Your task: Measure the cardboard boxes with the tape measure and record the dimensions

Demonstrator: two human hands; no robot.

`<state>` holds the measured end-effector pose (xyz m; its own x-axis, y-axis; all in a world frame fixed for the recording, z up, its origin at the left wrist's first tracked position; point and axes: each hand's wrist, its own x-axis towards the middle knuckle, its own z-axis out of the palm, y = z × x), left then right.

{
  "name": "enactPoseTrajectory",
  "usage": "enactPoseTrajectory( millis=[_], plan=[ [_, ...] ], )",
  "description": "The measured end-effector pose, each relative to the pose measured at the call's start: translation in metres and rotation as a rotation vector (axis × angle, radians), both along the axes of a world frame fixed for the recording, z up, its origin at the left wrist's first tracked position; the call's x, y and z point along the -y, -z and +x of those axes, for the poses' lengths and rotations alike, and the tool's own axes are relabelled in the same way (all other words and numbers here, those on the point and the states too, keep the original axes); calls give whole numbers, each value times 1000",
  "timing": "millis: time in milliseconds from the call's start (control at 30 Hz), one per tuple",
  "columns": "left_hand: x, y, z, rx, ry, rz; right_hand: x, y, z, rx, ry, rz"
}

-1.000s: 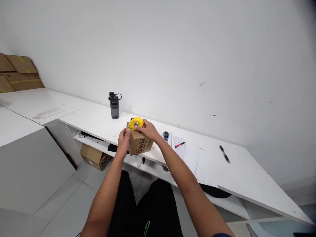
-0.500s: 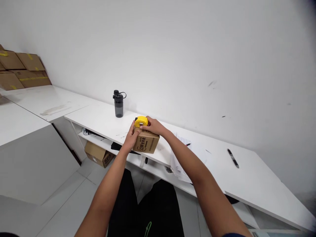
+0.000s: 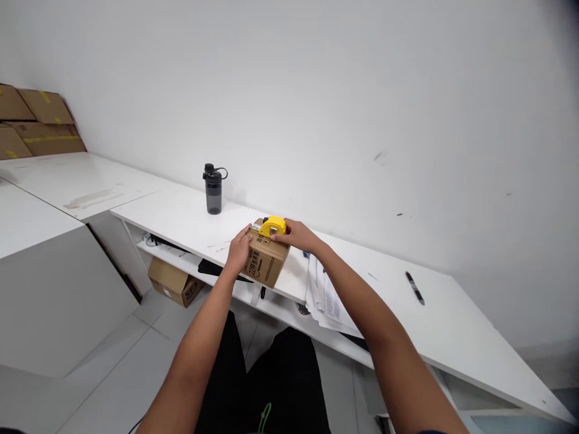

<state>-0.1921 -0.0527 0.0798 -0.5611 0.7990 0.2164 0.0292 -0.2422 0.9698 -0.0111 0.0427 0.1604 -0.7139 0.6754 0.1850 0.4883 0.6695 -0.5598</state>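
A small brown cardboard box point(image 3: 266, 263) with printed writing stands near the front edge of a white desk point(image 3: 190, 218). A yellow tape measure point(image 3: 272, 226) rests on its top. My right hand point(image 3: 296, 235) grips the tape measure's case from the right. At the box's upper left corner my left hand point(image 3: 239, 246) is closed, pinching what looks like the tape's end against the box.
A dark water bottle point(image 3: 213, 189) stands behind the box to the left. Papers point(image 3: 326, 298) lie under my right forearm, and a black pen point(image 3: 414, 287) lies further right. A cardboard box point(image 3: 174, 283) sits under the desk, and more boxes point(image 3: 34, 120) are stacked far left.
The yellow tape measure has moved right along the box's top with my right hand. My left hand stayed at the left corner. The box looks slightly turned.
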Motion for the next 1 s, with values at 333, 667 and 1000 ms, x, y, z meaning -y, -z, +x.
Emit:
enactPoseTrajectory(
  millis=[333, 667, 1000],
  plan=[
    [-1, -3, 1, -3, 13, -27, 21, -6, 23, 130, 127, 72],
    [1, -7, 3, 7, 31, -14, 25, 7, 81, 69, 173, -4],
    [3, -8, 3, -72, 31, -54, 31, 9, 99, 52, 159, -12]
  ],
)
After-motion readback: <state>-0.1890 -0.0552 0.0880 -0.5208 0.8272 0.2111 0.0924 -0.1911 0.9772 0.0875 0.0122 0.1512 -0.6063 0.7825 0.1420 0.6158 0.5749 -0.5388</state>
